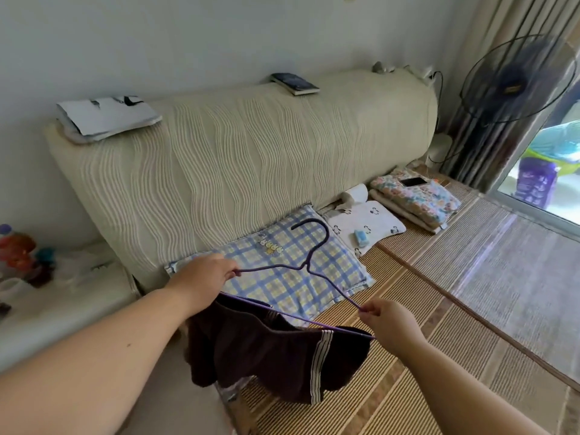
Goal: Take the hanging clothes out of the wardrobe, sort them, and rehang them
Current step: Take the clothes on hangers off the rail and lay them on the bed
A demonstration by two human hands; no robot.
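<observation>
A purple wire hanger (pixel 314 246) is held above the bed, its hook pointing up toward the headboard. Dark brown shorts (pixel 266 350) with a white-striped side band hang over the hanger's bottom bar. My left hand (pixel 201 274) pinches the hanger's left shoulder end. My right hand (pixel 386 318) pinches its right shoulder end. No wardrobe is in view.
A blue-and-yellow checked pillow (pixel 282 277) lies under the hanger on a bamboo bed mat (pixel 408 309). To its right lie a white pillow (pixel 367 224) and folded floral bedding (pixel 417 196) with a phone on it. The cream headboard (pixel 251 152) carries a book. A fan (pixel 514 80) stands at the right.
</observation>
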